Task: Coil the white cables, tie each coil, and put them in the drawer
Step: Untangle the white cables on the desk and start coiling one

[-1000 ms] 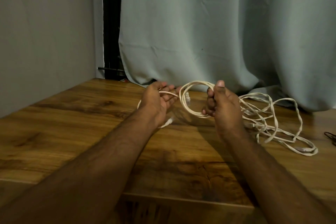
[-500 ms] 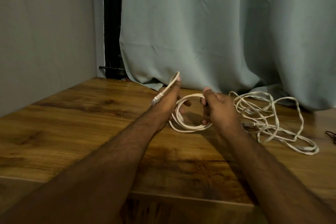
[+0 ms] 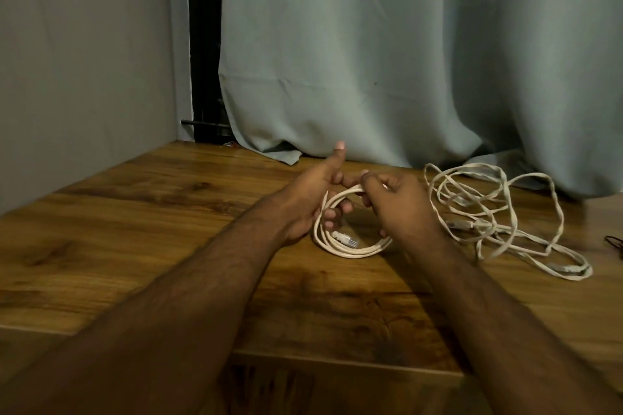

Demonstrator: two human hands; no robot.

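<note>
While the grey wall (image 3: 84, 61) fills the left side of the view, a dark narrow gap (image 3: 204, 44) stands next to it, and after the gap a grey-green curtain (image 3: 404, 44) hangs down to the wooden table (image 3: 135, 229). The bottom edge of the curtain rests on the back part of the table top.

Both bare forearms reach forward over the table. The left hand (image 3: 308, 199) is turned with its back towards the camera; its thumb points upward, and its fingers are curled around the left side of the small white cable coil (image 3: 350, 248). The fingertips show inside the ring of the coil. The coil has several turns lying close together, and a clear plug (image 3: 345, 239) at one cable end lies across its lower part. I cannot tell if the lower part of the coil touches the table or hangs just above it.

The right hand (image 3: 401, 205) holds the top right part of the same coil, with the fingers closed around the strands, so the two hands are very near to each other.

To the right of this hand, a loose tangle of white flat cable (image 3: 499, 212) lies on the table in wide irregular loops, near the curtain. At the far right edge a small piece of dark wire (image 3: 614, 242) is visible on the table.
</note>
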